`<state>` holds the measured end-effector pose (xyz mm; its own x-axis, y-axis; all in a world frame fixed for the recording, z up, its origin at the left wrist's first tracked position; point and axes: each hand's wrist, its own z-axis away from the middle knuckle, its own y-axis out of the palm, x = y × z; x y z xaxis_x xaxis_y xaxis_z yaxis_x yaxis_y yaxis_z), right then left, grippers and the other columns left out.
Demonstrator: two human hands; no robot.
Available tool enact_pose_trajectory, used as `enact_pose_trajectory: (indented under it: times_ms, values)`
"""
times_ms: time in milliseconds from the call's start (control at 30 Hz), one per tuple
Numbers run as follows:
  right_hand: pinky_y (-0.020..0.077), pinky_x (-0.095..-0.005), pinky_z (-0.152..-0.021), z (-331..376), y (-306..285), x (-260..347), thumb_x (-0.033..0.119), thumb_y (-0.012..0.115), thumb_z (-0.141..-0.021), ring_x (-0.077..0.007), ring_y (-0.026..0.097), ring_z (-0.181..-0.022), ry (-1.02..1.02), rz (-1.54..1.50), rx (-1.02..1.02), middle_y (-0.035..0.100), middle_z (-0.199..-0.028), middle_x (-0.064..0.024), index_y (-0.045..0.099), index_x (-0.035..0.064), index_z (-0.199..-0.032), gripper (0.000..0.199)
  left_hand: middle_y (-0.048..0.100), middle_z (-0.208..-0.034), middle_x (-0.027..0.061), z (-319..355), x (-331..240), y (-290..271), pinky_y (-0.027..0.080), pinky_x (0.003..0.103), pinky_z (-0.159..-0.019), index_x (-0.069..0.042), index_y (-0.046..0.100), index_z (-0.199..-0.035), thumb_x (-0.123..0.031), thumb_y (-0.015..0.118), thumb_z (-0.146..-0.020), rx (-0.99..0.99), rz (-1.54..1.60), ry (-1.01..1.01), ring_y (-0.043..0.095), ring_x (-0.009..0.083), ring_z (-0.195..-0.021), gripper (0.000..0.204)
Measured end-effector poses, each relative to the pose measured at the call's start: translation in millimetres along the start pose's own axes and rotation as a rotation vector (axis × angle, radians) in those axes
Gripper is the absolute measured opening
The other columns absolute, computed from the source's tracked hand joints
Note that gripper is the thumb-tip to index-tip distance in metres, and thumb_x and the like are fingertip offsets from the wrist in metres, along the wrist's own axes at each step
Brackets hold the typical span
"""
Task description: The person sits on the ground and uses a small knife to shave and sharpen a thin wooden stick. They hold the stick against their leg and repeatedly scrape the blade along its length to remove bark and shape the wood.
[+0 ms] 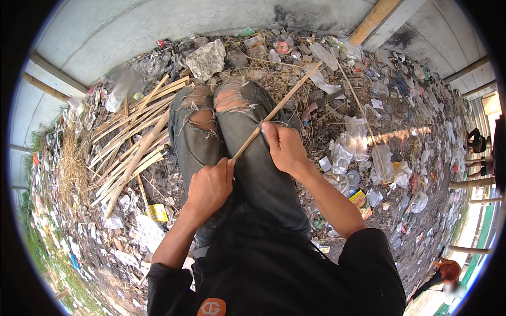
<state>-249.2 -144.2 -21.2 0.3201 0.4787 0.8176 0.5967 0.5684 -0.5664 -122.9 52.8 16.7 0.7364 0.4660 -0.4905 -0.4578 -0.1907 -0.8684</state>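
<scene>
A long, thin bamboo stick point(291, 94) slants across my lap, its far end pointing up and to the right. My left hand point(210, 187) is closed round the stick's near end, over my thigh. Farther along, my right hand point(287, 149) is closed on the same stick, its thumb pressed at a darker joint. The fingers of the right hand are mostly hidden under it, so I cannot make out whether anything else is in them. Beyond my right knee, what looks like a knife point(322, 104) with a brown handle and dark blade lies on the litter.
Split bamboo strips point(129, 139) lie in a loose pile left of my knees. A pale rock point(206, 59) rests by the grey wall point(174, 26). Plastic bags point(348, 147) and other litter cover the ground. A person point(449, 271) is at the far lower right.
</scene>
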Motion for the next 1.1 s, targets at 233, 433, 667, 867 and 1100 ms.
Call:
enact_pose_trajectory:
  times_ms: [233,433,667,867,1100]
  values:
    - [0.0455,-0.0453,-0.060,-5.2,-12.2,-1.2,0.041,0.049,-0.114,-0.0373,0.059,-0.061,-0.060,-0.023,0.106,0.060,-0.065,-0.0199,0.070,-0.0031,-0.095,0.053,0.066,-0.069,0.0262,-9.6,-2.2,6.3,0.053,0.062,-0.063,-0.004,0.064,-0.090,-0.032,0.049,-0.113,-0.009,0.036,0.016,0.066,0.0518,-0.067,0.039]
    - [0.0271,-0.0246,-0.050,-2.4,-53.8,7.8,0.043,0.051,-0.115,-0.0025,0.039,-0.055,0.025,-0.595,0.442,0.038,-0.063,0.0075,0.053,0.0059,-0.083,0.048,0.070,-0.075,0.0234,-24.6,-8.3,5.2,0.053,0.059,-0.067,-0.004,0.067,-0.090,-0.030,0.049,-0.113,-0.017,0.148,-0.018,0.067,0.0504,-0.072,0.039]
    - [0.0251,-0.0217,-0.047,-13.1,-56.0,51.3,0.025,0.074,-0.104,-0.0005,0.036,-0.053,0.085,-0.423,-0.081,0.048,-0.067,0.0072,0.065,0.0010,-0.113,0.027,0.068,-0.071,0.0209,16.4,-2.3,-16.6,0.052,0.060,-0.068,-0.006,0.066,-0.101,-0.034,0.049,-0.113,-0.085,0.346,0.039,0.066,0.0497,-0.071,0.035]
    - [0.0268,-0.0228,-0.044,-21.4,-22.6,80.0,0.026,0.071,-0.106,-0.0019,0.035,-0.048,-0.007,-0.639,0.072,0.044,-0.061,0.0062,0.067,-0.0004,-0.105,0.027,0.065,-0.065,0.0176,50.8,1.8,-8.7,0.050,0.058,-0.061,-0.009,0.065,-0.105,-0.034,0.055,-0.111,-0.216,0.294,0.067,0.066,0.0457,-0.065,0.027]
    - [0.0245,-0.0225,-0.045,-71.7,-27.6,128.4,0.028,0.070,-0.107,0.0002,0.032,-0.048,-0.090,-0.569,-0.076,0.042,-0.060,0.0091,0.075,-0.0047,-0.109,0.033,0.070,-0.067,0.0142,85.7,36.3,-10.1,0.051,0.049,-0.055,-0.010,0.073,-0.115,-0.035,0.066,-0.105,-0.495,0.185,0.023,0.069,0.0373,-0.059,0.027]
